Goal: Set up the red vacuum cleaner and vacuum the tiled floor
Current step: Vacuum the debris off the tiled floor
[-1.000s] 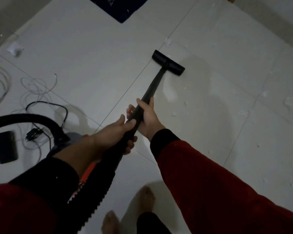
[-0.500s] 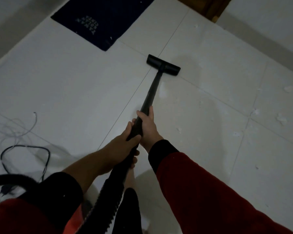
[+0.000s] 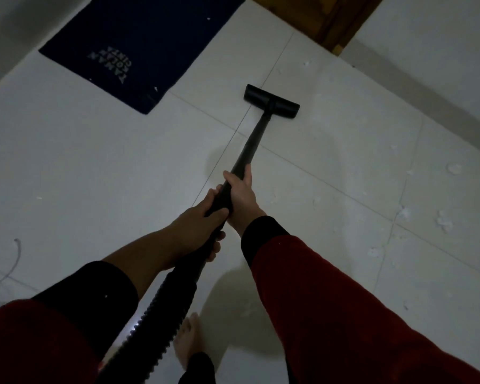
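Both hands, left hand (image 3: 198, 231) and right hand (image 3: 240, 198), grip the wand (image 3: 247, 151); floor nozzle (image 3: 271, 100) has pushed further forward toward the navy mat (image 3: 139, 42), vacuuming underway, white debris (image 3: 444, 221) remains at right.

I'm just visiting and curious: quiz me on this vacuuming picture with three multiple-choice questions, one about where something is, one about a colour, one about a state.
1. Where is the vacuum's floor head?
A. On the dark blue mat
B. On the white tiles, right of the mat
C. Lifted against the wall

2. What colour is the mat?
A. Dark blue
B. Green
C. Yellow

3. How is the wand held?
A. By the left hand only
B. By nobody
C. By both hands

Answers: 1 B, the head sits flat on tile, clear of the mat's edge. 2 A, it is dark blue with pale lettering. 3 C, the left hand and right hand both wrap the wand.
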